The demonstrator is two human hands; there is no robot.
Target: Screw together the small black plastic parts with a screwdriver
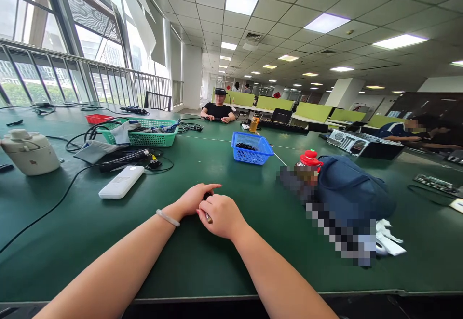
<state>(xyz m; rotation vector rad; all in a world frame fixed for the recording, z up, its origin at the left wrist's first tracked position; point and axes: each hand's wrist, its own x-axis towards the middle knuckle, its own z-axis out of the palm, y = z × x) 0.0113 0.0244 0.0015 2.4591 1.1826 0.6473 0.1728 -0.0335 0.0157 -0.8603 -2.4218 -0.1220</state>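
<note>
My left hand (193, 200) and my right hand (224, 215) meet over the green table (202, 256), close in front of me. The left fingers are closed around a small black thing (207, 195), mostly hidden between the hands, so its kind does not show. My right hand makes a fist around a slim rod (209, 218) whose brownish, metallic-looking end pokes out near the little finger. Its other end is covered by the fingers. Beyond the hands stands a blue plastic basket (253, 156) with black pieces (246, 146) inside.
Left of my hands lie a white power bank (122, 182), cables, a green basket (155, 139) with gloves and a beige jug (31, 154). To the right are a dark blue bag (352, 191) and a red-lidded bottle (309, 160). A person (219, 109) sits across the table.
</note>
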